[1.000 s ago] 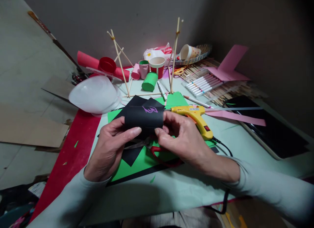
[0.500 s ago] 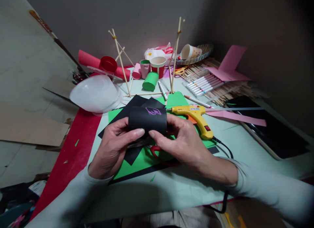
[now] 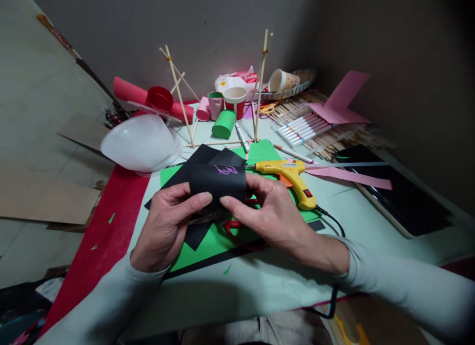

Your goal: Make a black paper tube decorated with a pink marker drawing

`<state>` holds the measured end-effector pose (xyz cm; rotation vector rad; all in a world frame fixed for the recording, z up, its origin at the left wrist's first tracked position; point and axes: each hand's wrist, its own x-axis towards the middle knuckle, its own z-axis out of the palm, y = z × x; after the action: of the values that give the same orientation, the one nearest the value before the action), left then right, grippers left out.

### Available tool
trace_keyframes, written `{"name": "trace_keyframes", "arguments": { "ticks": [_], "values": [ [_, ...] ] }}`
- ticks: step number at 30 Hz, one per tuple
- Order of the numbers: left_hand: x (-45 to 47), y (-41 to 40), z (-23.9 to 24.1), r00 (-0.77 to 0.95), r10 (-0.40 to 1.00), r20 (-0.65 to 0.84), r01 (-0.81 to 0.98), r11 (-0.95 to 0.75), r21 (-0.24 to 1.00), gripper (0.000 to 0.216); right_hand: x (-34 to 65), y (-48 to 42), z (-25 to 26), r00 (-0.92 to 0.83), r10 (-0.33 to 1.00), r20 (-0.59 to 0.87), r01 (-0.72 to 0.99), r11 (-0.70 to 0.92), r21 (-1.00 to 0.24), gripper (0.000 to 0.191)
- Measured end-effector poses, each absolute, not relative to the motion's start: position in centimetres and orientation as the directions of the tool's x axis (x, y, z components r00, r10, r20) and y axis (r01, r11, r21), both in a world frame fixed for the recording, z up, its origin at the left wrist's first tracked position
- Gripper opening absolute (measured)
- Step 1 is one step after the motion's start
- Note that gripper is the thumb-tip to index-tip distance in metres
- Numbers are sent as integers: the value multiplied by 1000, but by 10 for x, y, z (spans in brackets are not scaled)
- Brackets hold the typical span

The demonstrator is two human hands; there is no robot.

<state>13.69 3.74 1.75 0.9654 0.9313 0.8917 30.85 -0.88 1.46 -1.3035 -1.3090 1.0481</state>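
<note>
A black paper tube (image 3: pixel 217 184) with a purple scribble on its upper side lies crosswise between my two hands. My left hand (image 3: pixel 166 221) grips its left end, thumb along the near side. At the other end my right hand (image 3: pixel 272 216) pinches it, fingers partly hidden inside or behind the paper. Beneath the hands are red-handled scissors (image 3: pixel 232 229), partly covered, on sheets of black paper (image 3: pixel 196 236) and green paper (image 3: pixel 211 251). Just beyond my right hand rests a yellow glue gun (image 3: pixel 289 172), its cord trailing right.
Two stick frames (image 3: pixel 261 87) stand at the back near a green paper roll (image 3: pixel 224 124) and a paper cup (image 3: pixel 235 100). White plastic lids (image 3: pixel 135 142) sit left. Markers (image 3: pixel 302 129), pink paper (image 3: pixel 343 105) and a black tablet-like slab (image 3: pixel 401 201) lie right.
The black tube has turned slightly in my hands, its purple scribble now nearer the top edge. Both hands keep their hold; the whole view has shifted a little.
</note>
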Motion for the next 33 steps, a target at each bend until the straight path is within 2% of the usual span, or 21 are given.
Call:
{"name": "trace_keyframes", "arguments": {
  "ticks": [5, 9, 15, 17, 19, 21, 23, 25, 27, 28, 30, 33],
  "values": [
    [137, 41, 17, 312, 932, -183, -238, 263, 935, 22, 309, -10, 13, 79, 981, 177, 252, 152, -956, 22],
    [139, 41, 16, 302, 934, -193, -253, 273, 928, 23, 309, -10, 12, 126, 954, 270, 255, 232, -939, 12],
    [137, 45, 14, 294, 929, -227, -264, 307, 914, 31, 317, -5, 12, 172, 932, 319, 286, 263, -921, 10],
    [132, 51, 14, 267, 942, -202, -237, 268, 934, 31, 324, -1, 16, 196, 924, 327, 301, 260, -918, 11],
    [125, 58, 14, 190, 979, -75, -135, 102, 986, 31, 332, 3, 21, 200, 921, 333, 328, 258, -909, 12],
    [121, 64, 14, 115, 977, 182, 71, -191, 979, 45, 341, 5, 26, 135, 933, 334, 393, 259, -882, 12],
    [122, 65, 13, 205, 892, 403, 277, -448, 850, 78, 345, 5, 32, 3, 942, 335, 500, 289, -817, 10],
    [126, 62, 11, 405, 801, 440, 342, -579, 740, 106, 343, 2, 39, -142, 923, 358, 603, 368, -708, 5],
    [133, 56, 8, 532, 762, 370, 325, -587, 742, 114, 337, -2, 46, -252, 885, 393, 661, 453, -598, 11],
    [135, 53, 6, 543, 766, 344, 304, -561, 770, 113, 333, -4, 49, -284, 868, 408, 676, 483, -557, 16],
    [139, 48, 4, 498, 803, 328, 245, -493, 835, 109, 326, -6, 55, -328, 843, 426, 679, 523, -515, 24],
    [138, 44, 3, 407, 865, 295, 87, -358, 930, 107, 323, -6, 62, -351, 795, 495, 593, 598, -540, 37]
  ]
}}
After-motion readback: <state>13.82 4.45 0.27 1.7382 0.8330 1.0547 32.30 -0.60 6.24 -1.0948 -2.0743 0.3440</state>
